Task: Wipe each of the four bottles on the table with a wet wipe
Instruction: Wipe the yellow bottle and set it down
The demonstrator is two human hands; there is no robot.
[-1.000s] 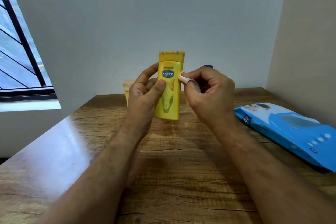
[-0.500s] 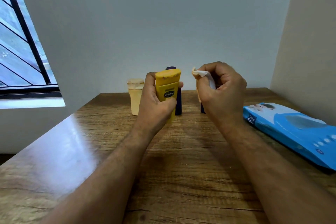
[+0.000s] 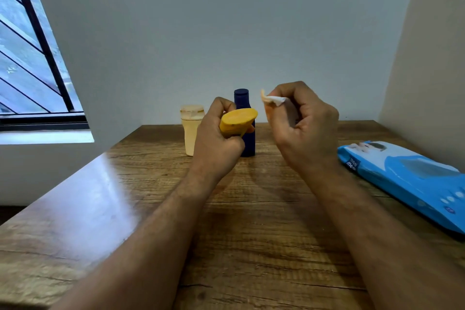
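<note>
My left hand (image 3: pixel 216 143) grips a yellow bottle (image 3: pixel 237 122), tilted so its flat end faces me. A short way to the right, my right hand (image 3: pixel 302 128) pinches a small white wet wipe (image 3: pixel 274 100), held apart from the bottle. Behind my hands, a cream bottle (image 3: pixel 191 131) and a dark blue bottle (image 3: pixel 242 100) stand upright near the table's far edge. A fourth bottle is hidden behind my right hand.
A blue pack of wet wipes (image 3: pixel 407 178) lies flat on the wooden table (image 3: pixel 251 234) at the right, next to the side wall. A window (image 3: pixel 27 63) is at the left. A grey wall closes the far side.
My left hand has lowered the yellow bottle and tipped it from upright so its end faces me. My right hand has lifted the wipe off the bottle and moved right.
</note>
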